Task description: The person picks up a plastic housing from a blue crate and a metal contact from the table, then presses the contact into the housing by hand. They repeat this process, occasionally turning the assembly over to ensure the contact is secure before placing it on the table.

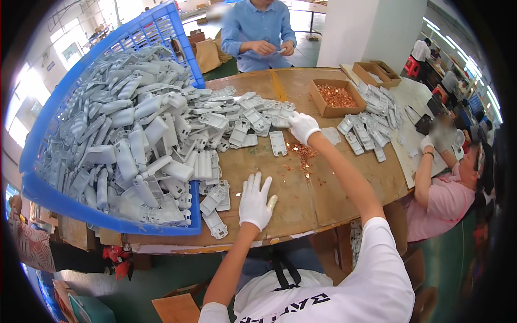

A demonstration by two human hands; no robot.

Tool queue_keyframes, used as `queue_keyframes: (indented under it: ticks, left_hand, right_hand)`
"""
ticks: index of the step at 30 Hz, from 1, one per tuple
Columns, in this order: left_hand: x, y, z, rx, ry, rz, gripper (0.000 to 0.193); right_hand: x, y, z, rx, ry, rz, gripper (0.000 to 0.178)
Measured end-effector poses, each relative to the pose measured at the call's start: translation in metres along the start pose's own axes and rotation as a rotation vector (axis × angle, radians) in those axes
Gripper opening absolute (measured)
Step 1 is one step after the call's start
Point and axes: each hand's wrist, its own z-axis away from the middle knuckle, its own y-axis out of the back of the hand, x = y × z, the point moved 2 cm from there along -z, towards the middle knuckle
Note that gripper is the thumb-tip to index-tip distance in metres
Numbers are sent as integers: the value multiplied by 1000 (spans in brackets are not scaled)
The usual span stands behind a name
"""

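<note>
Just left of the right hand (305,127), its grip unclear, lies a casing (278,144); the left hand (256,203) is spread; the shirt (371,274) bears lettering (311,301).

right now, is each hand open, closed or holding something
Left hand: open, fingers spread at the table.
Right hand: beside grey casings; grip cannot be told.

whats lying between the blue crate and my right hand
In the head view, a spread of loose grey plastic casings lies on the table between the blue crate and your gloved right hand.
</note>
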Motion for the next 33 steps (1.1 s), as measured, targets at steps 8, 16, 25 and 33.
queue_keyframes:
  ticks: [8,16,25,33]
  left_hand:
    - [-42,-23,-40,170,44,1146,57]
    - [-58,-39,-60,202,264,1431,40]
    - [-48,-45,-98,224,396,1581,28]
    - [-52,-45,-125,189,364,1569,32]
  right_hand:
    - [-87,34,66,-35,-174,-203,34]
    - [-143,27,104,158,50,-723,22]
    - [35,3,68,163,-501,-425,24]
    - [46,-44,36,173,-370,-304,14]
